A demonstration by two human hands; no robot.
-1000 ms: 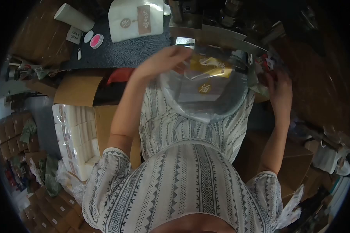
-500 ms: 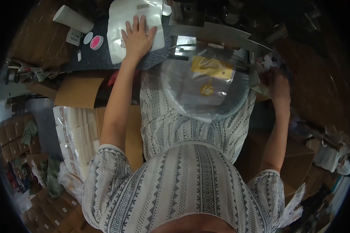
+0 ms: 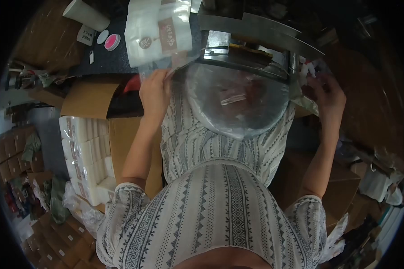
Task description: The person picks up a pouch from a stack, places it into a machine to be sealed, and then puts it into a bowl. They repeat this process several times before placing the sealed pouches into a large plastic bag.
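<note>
My left hand (image 3: 156, 92) pinches the near edge of a clear plastic bag (image 3: 168, 67) at the front of a stack of white printed bags (image 3: 157, 33). My right hand (image 3: 331, 94) is at the right, its fingers bent and apart beside small white crumpled pieces (image 3: 308, 69). The fingertips there are dim, and I see nothing held. Between my hands, a round surface covered in clear plastic (image 3: 238, 119) sits over my lap. Beyond it is a metal machine (image 3: 256, 29), with something yellow (image 3: 251, 50) showing in its gap.
On the dark mat (image 3: 116, 58) at the left are a white cup (image 3: 86, 15), a small label card (image 3: 85, 35) and a pink-filled round tin (image 3: 112, 42). An open carton (image 3: 90, 101) stands below, beside stacked white packs (image 3: 87, 154). Another carton (image 3: 336, 184) is at the right.
My left hand has slid off the stack's top toward me and now pinches a bag's edge. The yellow-printed bag has left the round surface. My right hand has shifted slightly right.
</note>
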